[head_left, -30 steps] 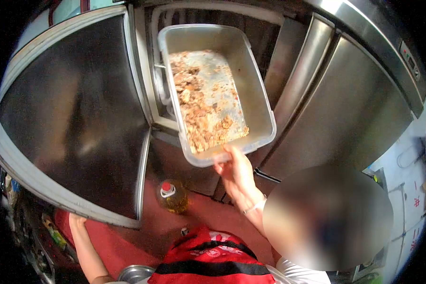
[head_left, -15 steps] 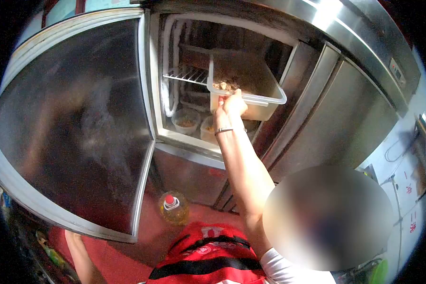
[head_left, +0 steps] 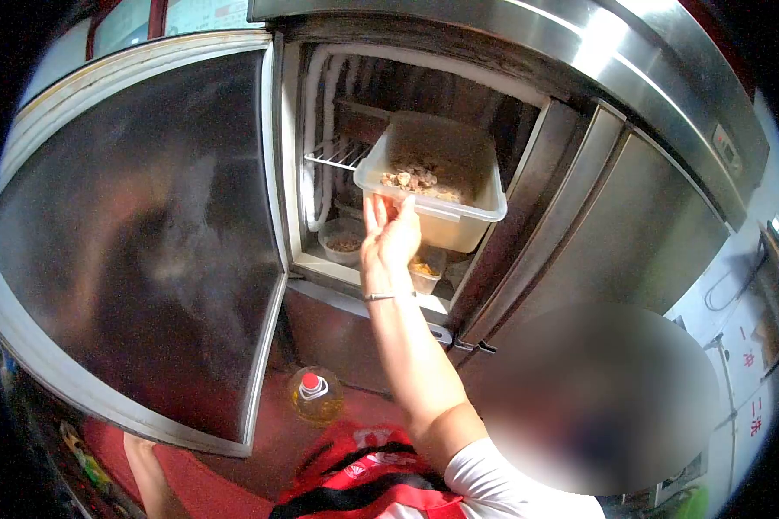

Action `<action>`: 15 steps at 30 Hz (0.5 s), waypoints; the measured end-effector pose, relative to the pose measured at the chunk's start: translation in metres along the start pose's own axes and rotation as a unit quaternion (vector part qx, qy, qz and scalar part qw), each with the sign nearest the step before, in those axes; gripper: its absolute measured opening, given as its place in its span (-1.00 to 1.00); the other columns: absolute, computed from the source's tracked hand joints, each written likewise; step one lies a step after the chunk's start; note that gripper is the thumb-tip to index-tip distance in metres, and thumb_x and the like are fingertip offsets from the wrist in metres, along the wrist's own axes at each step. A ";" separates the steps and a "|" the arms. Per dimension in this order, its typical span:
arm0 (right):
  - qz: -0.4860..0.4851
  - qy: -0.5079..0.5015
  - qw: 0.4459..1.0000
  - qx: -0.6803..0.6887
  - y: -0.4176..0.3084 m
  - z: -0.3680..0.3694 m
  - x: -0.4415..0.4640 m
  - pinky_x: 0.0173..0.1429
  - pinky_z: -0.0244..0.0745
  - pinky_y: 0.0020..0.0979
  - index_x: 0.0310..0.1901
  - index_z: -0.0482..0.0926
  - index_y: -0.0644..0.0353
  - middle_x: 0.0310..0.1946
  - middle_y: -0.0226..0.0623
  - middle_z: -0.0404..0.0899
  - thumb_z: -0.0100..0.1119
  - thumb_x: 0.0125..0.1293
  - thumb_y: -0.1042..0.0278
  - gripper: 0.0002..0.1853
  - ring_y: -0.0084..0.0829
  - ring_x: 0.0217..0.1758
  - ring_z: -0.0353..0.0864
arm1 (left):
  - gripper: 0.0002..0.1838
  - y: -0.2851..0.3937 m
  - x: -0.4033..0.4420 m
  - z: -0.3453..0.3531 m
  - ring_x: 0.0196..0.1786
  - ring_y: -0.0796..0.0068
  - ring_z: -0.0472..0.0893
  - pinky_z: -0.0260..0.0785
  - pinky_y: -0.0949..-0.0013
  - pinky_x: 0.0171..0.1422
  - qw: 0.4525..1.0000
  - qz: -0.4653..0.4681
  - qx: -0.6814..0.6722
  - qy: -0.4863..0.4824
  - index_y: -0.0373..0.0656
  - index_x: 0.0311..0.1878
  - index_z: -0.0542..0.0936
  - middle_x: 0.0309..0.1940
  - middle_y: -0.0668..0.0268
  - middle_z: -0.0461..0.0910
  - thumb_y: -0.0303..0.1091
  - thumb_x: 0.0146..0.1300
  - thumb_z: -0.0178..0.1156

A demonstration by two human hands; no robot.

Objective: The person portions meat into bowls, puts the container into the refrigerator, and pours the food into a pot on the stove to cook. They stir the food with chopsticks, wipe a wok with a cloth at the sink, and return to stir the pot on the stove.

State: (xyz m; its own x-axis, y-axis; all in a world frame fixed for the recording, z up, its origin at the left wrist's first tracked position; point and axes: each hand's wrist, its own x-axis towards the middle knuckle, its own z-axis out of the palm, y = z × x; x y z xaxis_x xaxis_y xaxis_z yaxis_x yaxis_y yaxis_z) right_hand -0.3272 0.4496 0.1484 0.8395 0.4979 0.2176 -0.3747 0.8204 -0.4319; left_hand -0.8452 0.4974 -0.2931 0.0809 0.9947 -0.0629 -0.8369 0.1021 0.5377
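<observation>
My right hand (head_left: 391, 238) is at the front of a translucent plastic tub (head_left: 467, 227) in the open refrigerator compartment. Its thumb lies by the rim and the fingers point up against the front wall, under the lip. Pale and brown food pieces (head_left: 420, 177), too small to name, cover part of the tub's bottom. The tub is beside a white wire shelf (head_left: 336, 154). At the lower left, my left hand (head_left: 138, 443) reaches to the bottom edge of the open door (head_left: 147, 251), and its fingers are hidden behind it.
Below the tub stand a round container (head_left: 341, 242) and another container (head_left: 426, 270), both with food. An oil bottle (head_left: 314, 396) with a red cap stands on the red floor. A closed steel door (head_left: 597, 233) is to the right.
The tub has shifted left and lower in view, and its inside shows more. My right hand has moved left along its front, with the fingers now straighter. The left hand stays by the door.
</observation>
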 end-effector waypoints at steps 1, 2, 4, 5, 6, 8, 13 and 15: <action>-0.004 -0.010 1.000 0.008 0.010 -0.001 0.016 0.14 0.56 -0.16 -0.13 0.36 0.28 -0.16 -0.14 0.51 -0.02 0.47 0.18 -0.73 -0.20 -0.04 0.60 | -0.63 -0.006 0.009 0.009 -0.20 0.31 0.61 0.50 0.21 -0.14 1.000 0.000 0.002 -0.001 -0.19 -0.06 0.58 -0.21 0.28 0.63 -0.07 0.30 0.11; -0.008 -0.021 1.000 0.016 0.019 0.000 0.027 0.15 0.55 -0.15 -0.11 0.35 0.27 -0.14 -0.13 0.51 -0.02 0.47 0.18 -0.72 -0.19 -0.03 0.59 | -0.63 -0.010 0.016 0.018 -0.20 0.31 0.61 0.50 0.22 -0.14 1.000 -0.001 0.004 -0.001 -0.19 -0.06 0.58 -0.21 0.28 0.63 -0.07 0.30 0.11; -0.051 -0.011 0.999 0.005 0.053 0.005 0.057 0.15 0.53 -0.17 -0.02 0.31 0.26 -0.16 -0.17 0.47 -0.02 0.47 0.18 -0.70 -0.20 -0.05 0.59 | -0.64 -0.013 0.040 0.043 -0.20 0.32 0.61 0.50 0.23 -0.14 1.000 -0.005 0.010 -0.004 -0.20 -0.07 0.58 -0.22 0.28 0.63 -0.08 0.30 0.12; -0.066 -0.006 0.998 0.003 0.063 0.008 0.067 0.15 0.53 -0.19 -0.03 0.30 0.26 -0.16 -0.17 0.47 -0.03 0.47 0.18 -0.71 -0.22 -0.06 0.59 | -0.64 -0.016 0.049 0.054 -0.20 0.33 0.61 0.49 0.23 -0.14 1.000 -0.005 0.014 -0.009 -0.20 -0.07 0.58 -0.22 0.29 0.63 -0.09 0.30 0.12; -0.078 -0.001 0.997 0.003 0.073 0.010 0.078 0.14 0.52 -0.20 -0.05 0.29 0.27 -0.15 -0.17 0.47 -0.04 0.48 0.18 -0.71 -0.23 -0.06 0.59 | -0.64 -0.019 0.056 0.064 -0.20 0.33 0.61 0.49 0.24 -0.14 1.000 -0.006 0.015 -0.011 -0.21 -0.07 0.59 -0.22 0.29 0.63 -0.10 0.30 0.13; -0.099 0.004 0.995 -0.013 0.089 0.008 0.111 0.14 0.52 -0.20 -0.05 0.28 0.26 -0.15 -0.16 0.48 -0.05 0.48 0.17 -0.71 -0.25 -0.06 0.58 | -0.65 -0.024 0.069 0.080 -0.21 0.34 0.61 0.49 0.24 -0.14 1.000 -0.014 0.018 -0.017 -0.21 -0.07 0.59 -0.23 0.29 0.62 -0.11 0.30 0.13; -0.131 -0.010 0.989 -0.064 0.082 0.012 0.203 -0.11 0.63 -0.34 -0.08 0.24 0.19 -0.26 -0.22 0.48 -0.08 0.48 0.15 -0.74 -0.32 -0.21 0.63 | -0.67 -0.034 0.078 0.119 -0.21 0.36 0.61 0.48 0.27 -0.14 0.999 -0.034 0.025 -0.031 -0.23 -0.08 0.59 -0.24 0.30 0.62 -0.13 0.29 0.15; -0.124 -0.007 0.988 -0.091 0.072 0.013 0.254 -0.25 0.66 -0.34 -0.12 0.25 0.16 -0.33 -0.24 0.49 -0.09 0.49 0.15 -0.76 -0.31 -0.29 0.65 | -0.67 -0.036 0.078 0.130 -0.21 0.36 0.61 0.48 0.28 -0.14 0.998 -0.042 0.026 -0.038 -0.23 -0.09 0.59 -0.24 0.31 0.62 -0.15 0.29 0.16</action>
State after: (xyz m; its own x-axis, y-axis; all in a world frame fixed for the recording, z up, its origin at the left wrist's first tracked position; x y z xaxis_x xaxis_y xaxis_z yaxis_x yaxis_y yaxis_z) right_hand -0.1457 0.6388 0.1837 0.8904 0.2927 0.3487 -0.0794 0.8541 -0.5140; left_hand -0.7384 0.5729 -0.2079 0.1919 0.9803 -0.0464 -0.7967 0.1832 0.5760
